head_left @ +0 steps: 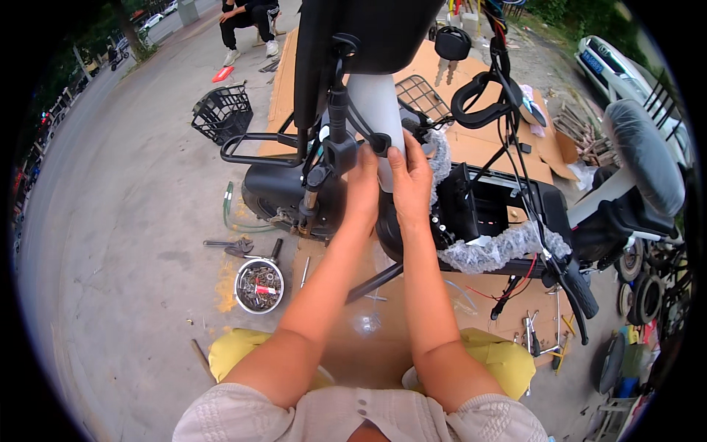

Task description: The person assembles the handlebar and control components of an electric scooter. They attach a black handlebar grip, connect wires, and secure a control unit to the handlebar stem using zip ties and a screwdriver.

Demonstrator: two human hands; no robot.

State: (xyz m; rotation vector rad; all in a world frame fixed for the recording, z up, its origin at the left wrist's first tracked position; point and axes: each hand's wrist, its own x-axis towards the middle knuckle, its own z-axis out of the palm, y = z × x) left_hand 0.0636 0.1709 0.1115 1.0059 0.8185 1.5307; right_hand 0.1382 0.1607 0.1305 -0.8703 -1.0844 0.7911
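A partly assembled electric bike stands in front of me, with a smooth white frame tube (375, 99) running down its middle. Several black cables pass into a black rubber grommet (379, 143) set in that tube. My left hand (361, 188) wraps the tube's left side, its upper fingers close beside the grommet. On the other side my right hand (412, 180) grips the tube, thumb lying along its front and fingers curled round the right edge. Left of my hands is the black rear wheel and fender (276, 193). The far sides of both hands' fingers are hidden.
A bowl of loose bolts (259, 286) and an adjustable wrench (234, 246) lie at left on the concrete. Cardboard (353, 331) covers the ground beneath the bike. Loose wires and a handlebar grip (580, 293) hang at right. Beyond are a black basket (223, 114) and a seated person (250, 18).
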